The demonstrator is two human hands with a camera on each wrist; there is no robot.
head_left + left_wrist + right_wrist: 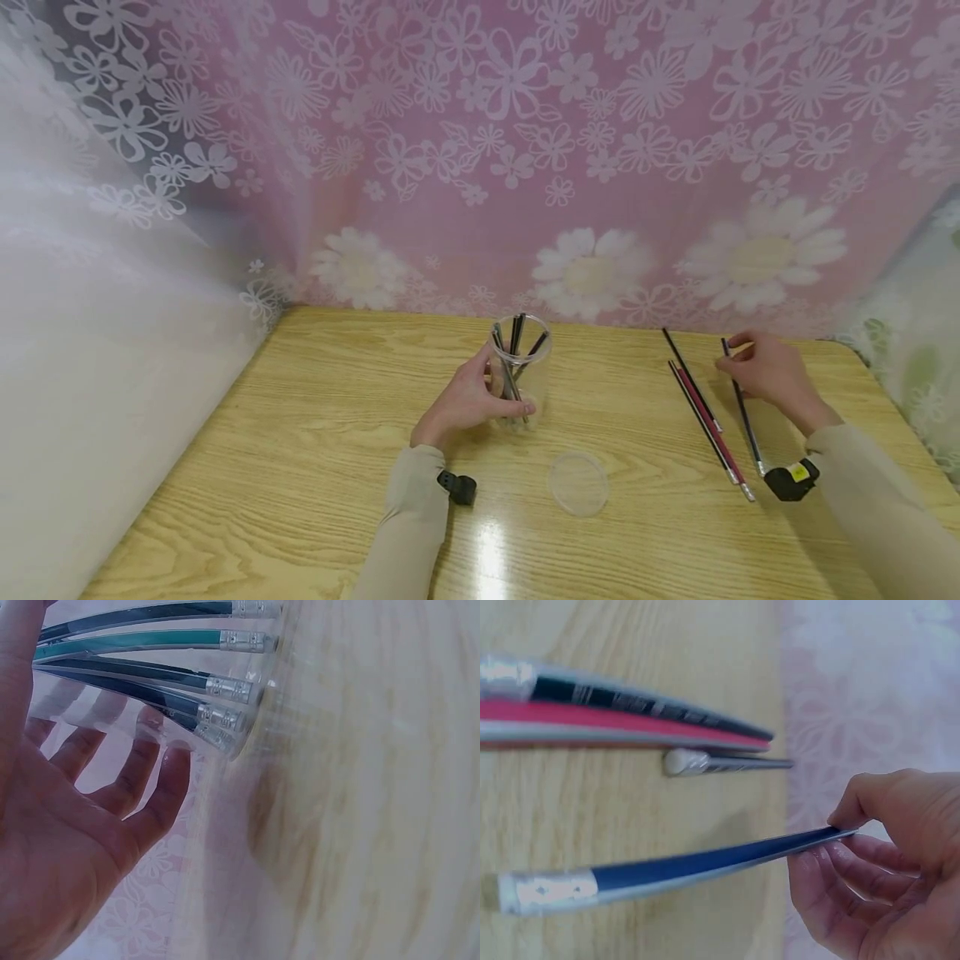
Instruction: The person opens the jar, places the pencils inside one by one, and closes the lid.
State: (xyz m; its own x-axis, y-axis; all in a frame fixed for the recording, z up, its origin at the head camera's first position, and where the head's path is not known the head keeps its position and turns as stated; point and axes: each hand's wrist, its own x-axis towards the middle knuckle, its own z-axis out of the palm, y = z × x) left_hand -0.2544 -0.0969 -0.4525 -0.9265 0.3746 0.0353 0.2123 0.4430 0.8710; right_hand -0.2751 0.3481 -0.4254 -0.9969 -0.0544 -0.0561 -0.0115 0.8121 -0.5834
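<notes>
A clear plastic jar [538, 385] stands upright on the table with several pencils [516, 335] inside. My left hand [474, 395] grips its side, thumb in front and fingers around the back. Through the wall, the left wrist view shows a green pencil [142, 641] among dark ones, their eraser ends at the bottom. On the right, my right hand [772, 375] pinches a dark blue pencil [690, 862] by its far end, eraser end pointing towards me. Beside it lie a red pencil [718, 436] and two black pencils [699, 422]. Whether the blue pencil touches the table I cannot tell.
A round clear lid [579, 485] lies flat on the wooden table [300, 483], in front of the jar. Behind the table's far edge hangs a pink flowered curtain [480, 217]. Pale sheets [135, 333] hang at the left and right sides.
</notes>
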